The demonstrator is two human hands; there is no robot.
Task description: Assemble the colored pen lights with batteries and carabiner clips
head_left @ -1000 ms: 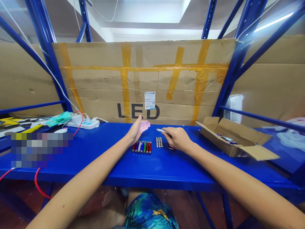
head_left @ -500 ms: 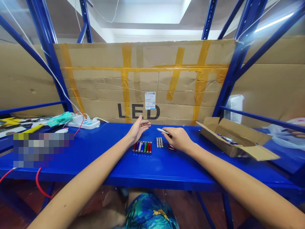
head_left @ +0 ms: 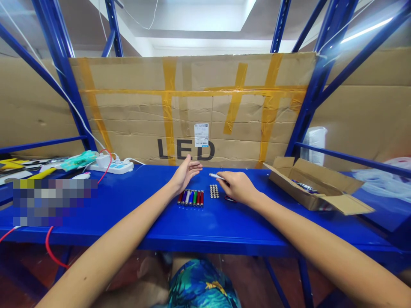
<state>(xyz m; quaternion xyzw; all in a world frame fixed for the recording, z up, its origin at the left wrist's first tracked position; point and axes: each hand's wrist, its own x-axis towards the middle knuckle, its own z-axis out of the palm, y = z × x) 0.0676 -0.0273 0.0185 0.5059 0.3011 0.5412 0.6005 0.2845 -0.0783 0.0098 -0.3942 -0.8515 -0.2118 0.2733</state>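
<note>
My left hand (head_left: 187,173) is held above the blue table, fingers stretched out and thumb up, with nothing in it. Just below it lies a row of small metallic tubes (head_left: 191,198) in red, blue, silver and green, standing side by side like mini flashlights. To their right, small round silver button cells (head_left: 214,191) form a neat grid. My right hand (head_left: 239,186) is closed around a slim white pen-like stick (head_left: 215,176), its tip pointing left above the cells. Partly hidden under this hand is a small dark and red object (head_left: 230,199).
An open cardboard box (head_left: 293,192) with slim metallic items stands at the right, near a clear plastic bag (head_left: 382,184). A white power strip (head_left: 112,167) and cluttered tools lie at the left. A large cardboard sheet (head_left: 138,115) and blue posts close off the back.
Both hands keep nearly the same pose; the white stick's tip sits slightly further left. At the far right edge, another person's hand by the plastic bag has gone from view.
</note>
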